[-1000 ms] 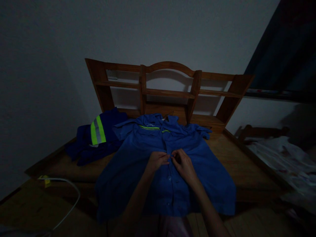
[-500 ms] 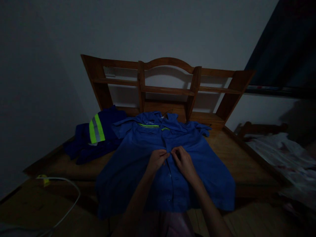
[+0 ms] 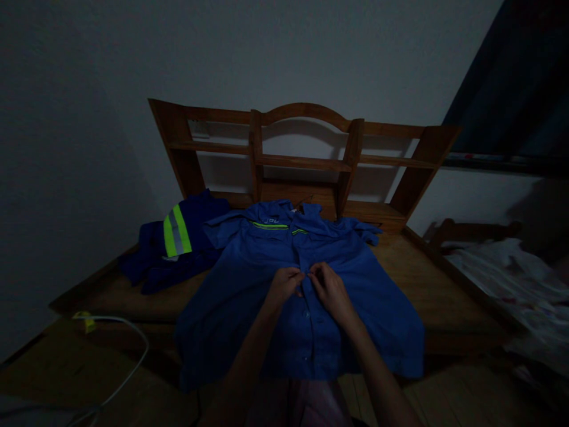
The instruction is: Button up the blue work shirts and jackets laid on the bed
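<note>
A blue short-sleeved work shirt [image 3: 355,284] lies front up, its collar toward the back and its hem hanging over the near edge. Thin yellow-green stripes cross its chest. My left hand [image 3: 285,283] pinches the front placket from the left, at mid-length. Opposite it, my right hand [image 3: 328,289] pinches the placket's other edge, and the fingertips of both nearly meet. Whatever button sits between them is hidden by the fingers. Lower down the placket, small buttons [image 3: 306,314] show, with the two front edges lying close together there.
A darker blue garment with a reflective band [image 3: 178,231] lies bunched at the left on the wooden desk [image 3: 444,284]. Wooden shelves [image 3: 306,161] rise behind. A white cable [image 3: 144,341] loops at the lower left; pale bedding [image 3: 511,273] lies at the right.
Both hands stay at the same spot on the placket, with only slight finger movement. The view has shifted a little.
</note>
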A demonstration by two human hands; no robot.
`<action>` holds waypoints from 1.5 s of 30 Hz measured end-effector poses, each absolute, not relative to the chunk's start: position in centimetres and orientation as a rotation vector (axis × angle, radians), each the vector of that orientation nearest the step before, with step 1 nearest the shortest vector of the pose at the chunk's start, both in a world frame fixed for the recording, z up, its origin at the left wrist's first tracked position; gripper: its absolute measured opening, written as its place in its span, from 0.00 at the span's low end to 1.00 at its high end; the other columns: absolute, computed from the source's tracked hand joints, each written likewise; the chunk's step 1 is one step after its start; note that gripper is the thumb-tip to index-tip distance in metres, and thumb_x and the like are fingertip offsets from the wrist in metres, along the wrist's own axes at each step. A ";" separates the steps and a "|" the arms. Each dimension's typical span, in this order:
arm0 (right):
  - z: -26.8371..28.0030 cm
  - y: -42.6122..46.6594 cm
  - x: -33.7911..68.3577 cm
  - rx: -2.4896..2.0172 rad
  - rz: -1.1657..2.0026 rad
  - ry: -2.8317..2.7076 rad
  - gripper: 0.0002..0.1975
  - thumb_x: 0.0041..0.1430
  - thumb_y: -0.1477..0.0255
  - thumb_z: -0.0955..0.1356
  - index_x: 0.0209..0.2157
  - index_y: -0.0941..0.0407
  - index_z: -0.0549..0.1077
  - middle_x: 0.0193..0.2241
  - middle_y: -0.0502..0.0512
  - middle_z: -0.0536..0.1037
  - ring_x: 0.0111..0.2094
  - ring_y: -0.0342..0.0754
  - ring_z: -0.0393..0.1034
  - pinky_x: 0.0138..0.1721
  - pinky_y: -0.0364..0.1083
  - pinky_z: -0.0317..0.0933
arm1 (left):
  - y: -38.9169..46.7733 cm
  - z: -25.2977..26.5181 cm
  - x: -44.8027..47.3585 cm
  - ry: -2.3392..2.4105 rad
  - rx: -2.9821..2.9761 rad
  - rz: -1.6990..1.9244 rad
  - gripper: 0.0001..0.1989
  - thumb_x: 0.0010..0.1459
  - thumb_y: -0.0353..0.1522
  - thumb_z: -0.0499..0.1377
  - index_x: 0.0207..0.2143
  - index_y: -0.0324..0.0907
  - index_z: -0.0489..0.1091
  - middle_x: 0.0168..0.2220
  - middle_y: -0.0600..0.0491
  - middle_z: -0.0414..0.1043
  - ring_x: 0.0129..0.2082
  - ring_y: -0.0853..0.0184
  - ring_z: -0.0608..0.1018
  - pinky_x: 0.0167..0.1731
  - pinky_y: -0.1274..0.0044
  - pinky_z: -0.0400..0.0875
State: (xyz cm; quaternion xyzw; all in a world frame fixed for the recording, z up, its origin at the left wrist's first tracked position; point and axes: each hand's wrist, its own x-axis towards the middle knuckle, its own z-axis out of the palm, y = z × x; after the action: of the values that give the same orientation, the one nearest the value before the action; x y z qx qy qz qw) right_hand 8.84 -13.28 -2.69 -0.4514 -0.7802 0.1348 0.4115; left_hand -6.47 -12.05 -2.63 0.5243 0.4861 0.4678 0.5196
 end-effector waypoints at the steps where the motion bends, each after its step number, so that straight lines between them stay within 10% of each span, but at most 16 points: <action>1: -2.8 -13.1 8.9 -1.123 0.393 -1.941 0.06 0.62 0.71 0.61 0.40 0.55 0.65 0.35 0.54 0.72 0.36 0.45 0.68 0.40 0.44 0.62 | -12.1 -2.7 -6.4 1.164 1.270 1.125 0.10 0.46 0.35 0.59 0.22 0.36 0.70 0.19 0.55 0.65 0.20 0.72 0.70 0.15 0.84 0.66; 21: -0.9 -16.1 9.0 -1.172 0.236 -1.864 0.13 0.62 0.73 0.61 0.47 0.52 0.70 0.40 0.55 0.72 0.41 0.48 0.68 0.44 0.47 0.63 | -13.5 -3.5 -5.4 1.489 1.470 1.355 0.12 0.50 0.39 0.59 0.33 0.40 0.67 0.27 0.54 0.71 0.21 0.72 0.73 0.19 0.83 0.63; 34: -6.4 -27.3 10.2 -1.249 0.242 -1.825 0.15 0.61 0.74 0.60 0.47 0.47 0.69 0.45 0.57 0.67 0.48 0.53 0.63 0.47 0.54 0.63 | -24.3 -4.3 -5.9 1.555 1.920 1.298 0.07 0.57 0.32 0.54 0.36 0.46 0.72 0.39 0.52 0.70 0.42 0.63 0.71 0.45 0.71 0.64; 45: -7.1 -27.7 10.0 -1.295 0.007 -1.948 0.21 0.60 0.78 0.60 0.54 0.49 0.65 0.47 0.59 0.66 0.47 0.52 0.63 0.45 0.53 0.64 | -24.7 -5.5 -5.4 1.535 1.917 1.252 0.05 0.59 0.29 0.51 0.31 0.43 0.65 0.34 0.53 0.66 0.38 0.64 0.69 0.41 0.71 0.63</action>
State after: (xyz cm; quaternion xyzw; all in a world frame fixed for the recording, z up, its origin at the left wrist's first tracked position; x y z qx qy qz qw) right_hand 9.95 -27.68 -7.08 -0.5095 -0.7667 0.0029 0.3905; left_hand -5.37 -24.66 -5.45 0.6826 0.5466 0.4457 0.1915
